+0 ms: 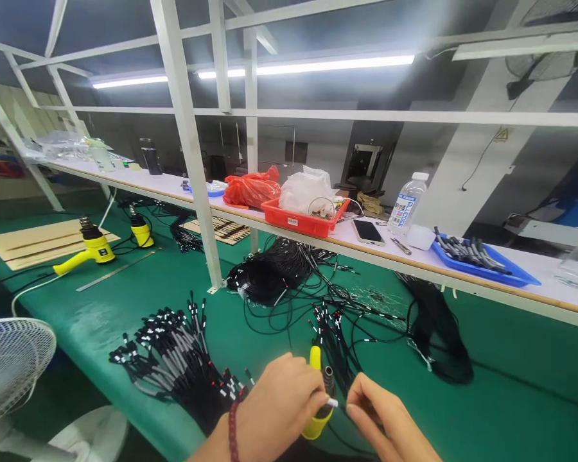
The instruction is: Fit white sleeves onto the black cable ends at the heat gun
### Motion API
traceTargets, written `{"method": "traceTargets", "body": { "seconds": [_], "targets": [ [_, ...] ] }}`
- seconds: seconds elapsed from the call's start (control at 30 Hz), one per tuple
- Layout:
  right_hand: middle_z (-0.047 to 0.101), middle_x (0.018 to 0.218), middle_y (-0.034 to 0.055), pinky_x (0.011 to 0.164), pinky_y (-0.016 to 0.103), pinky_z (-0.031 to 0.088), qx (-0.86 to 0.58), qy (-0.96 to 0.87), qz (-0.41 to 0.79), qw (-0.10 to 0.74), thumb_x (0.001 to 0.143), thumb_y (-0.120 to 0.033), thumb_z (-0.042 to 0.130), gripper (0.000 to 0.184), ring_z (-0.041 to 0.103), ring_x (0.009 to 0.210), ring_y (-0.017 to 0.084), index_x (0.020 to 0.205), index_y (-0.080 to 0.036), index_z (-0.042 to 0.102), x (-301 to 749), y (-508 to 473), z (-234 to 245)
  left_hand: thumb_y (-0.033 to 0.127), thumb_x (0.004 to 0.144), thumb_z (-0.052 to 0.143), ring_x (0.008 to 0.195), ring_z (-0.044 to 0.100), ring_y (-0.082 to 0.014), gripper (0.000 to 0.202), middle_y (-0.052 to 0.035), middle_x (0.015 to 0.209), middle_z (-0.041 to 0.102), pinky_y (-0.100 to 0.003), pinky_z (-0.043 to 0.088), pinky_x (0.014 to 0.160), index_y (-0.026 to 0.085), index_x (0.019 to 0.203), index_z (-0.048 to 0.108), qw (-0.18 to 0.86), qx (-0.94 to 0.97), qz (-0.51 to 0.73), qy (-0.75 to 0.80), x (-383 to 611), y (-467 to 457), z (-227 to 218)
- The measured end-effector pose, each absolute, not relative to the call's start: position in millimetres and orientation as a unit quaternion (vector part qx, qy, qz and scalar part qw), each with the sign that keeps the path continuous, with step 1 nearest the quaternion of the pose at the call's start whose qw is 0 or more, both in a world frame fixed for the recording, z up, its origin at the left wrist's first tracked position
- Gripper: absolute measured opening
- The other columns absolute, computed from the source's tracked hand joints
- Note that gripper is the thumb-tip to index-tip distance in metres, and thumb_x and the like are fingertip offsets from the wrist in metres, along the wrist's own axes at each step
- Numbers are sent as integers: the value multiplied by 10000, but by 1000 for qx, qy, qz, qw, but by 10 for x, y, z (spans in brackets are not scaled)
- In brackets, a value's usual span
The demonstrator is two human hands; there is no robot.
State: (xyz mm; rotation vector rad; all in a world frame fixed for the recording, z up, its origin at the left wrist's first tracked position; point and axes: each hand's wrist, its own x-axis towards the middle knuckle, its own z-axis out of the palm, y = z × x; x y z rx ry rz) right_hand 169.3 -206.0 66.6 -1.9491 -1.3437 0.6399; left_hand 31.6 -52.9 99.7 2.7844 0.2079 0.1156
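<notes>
My left hand (275, 409), with a red bead bracelet (232, 431) on the wrist, pinches a thin black cable with a white sleeve (333, 403) at its end. My right hand (380, 418) holds the same cable from the other side. Just behind the sleeve stands a yellow heat gun (316, 423) with a metal nozzle (328, 380), partly hidden by my left fingers. A bundle of black cables with white-marked ends (176, 356) lies on the green bench mat (72, 308) left of my hands, and more loose cables (334, 327) spread beyond them.
A white shelf (414, 263) crosses above the bench on white posts, holding a red crate (301, 217), a blue tray (481, 260), a phone (367, 231) and a water bottle (407, 204). Several yellow heat guns (94, 247) stand at the left. A white fan (12, 372) sits at the lower left.
</notes>
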Motion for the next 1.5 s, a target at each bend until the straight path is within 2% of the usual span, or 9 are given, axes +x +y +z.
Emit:
{"method": "traceTargets", "body": {
  "seconds": [0.13,0.3,0.57,1.0,1.17,1.37,1.43,1.5],
  "targets": [
    [483,732,-28,617,223,384,-757,-490,238,360,934,-393,386,250,455,663,137,749,-229,423,1762,-2064,625,273,967,465,755,552,-171,210,-9,794,628,-275,402,733,189,827,597,155,984,18,88,298,-462,964],
    [460,716,-36,598,234,349,-758,-476,232,382,935,-405,390,270,431,660,137,735,-226,422,1803,-1990,585,334,981,435,735,529,-159,289,6,758,599,-251,362,668,192,760,555,188,974,40,122,359,-417,831],
    [480,716,-42,593,239,328,-778,-467,197,371,938,-383,408,263,444,664,136,727,-227,421,1849,-1889,543,302,997,350,769,524,-153,329,19,760,584,-246,346,707,195,736,518,283,943,62,164,466,-379,660],
    [526,711,-30,625,250,369,-793,-459,175,361,921,-351,424,228,501,691,159,728,-232,448,1927,-1782,373,342,953,427,806,510,-166,269,21,790,602,-252,348,710,196,760,546,320,919,88,214,562,-306,343],
    [528,702,-28,621,252,373,-794,-460,166,361,917,-325,433,209,508,683,159,737,-228,475,1913,-1776,426,327,927,465,812,518,-167,224,20,808,610,-260,367,731,192,771,551,338,911,95,215,573,-309,365],
    [597,759,2,656,268,386,-789,-473,166,355,904,-297,450,208,549,740,175,754,-211,568,1957,-1799,378,257,869,546,844,534,-160,89,25,851,621,-253,374,759,194,806,548,361,902,103,213,564,-315,428],
    [593,732,-2,630,266,376,-792,-476,163,347,896,-293,459,224,543,708,172,734,-208,588,1969,-1796,376,288,899,515,833,541,-163,132,20,842,629,-250,372,743,197,815,558,352,905,104,215,565,-311,411],
    [587,708,-8,613,263,366,-792,-477,158,346,892,-285,462,235,537,680,166,721,-208,603,1972,-1790,389,333,952,426,792,546,-169,255,13,793,633,-256,365,719,199,790,572,329,915,94,213,569,-306,375]
  ]
}}
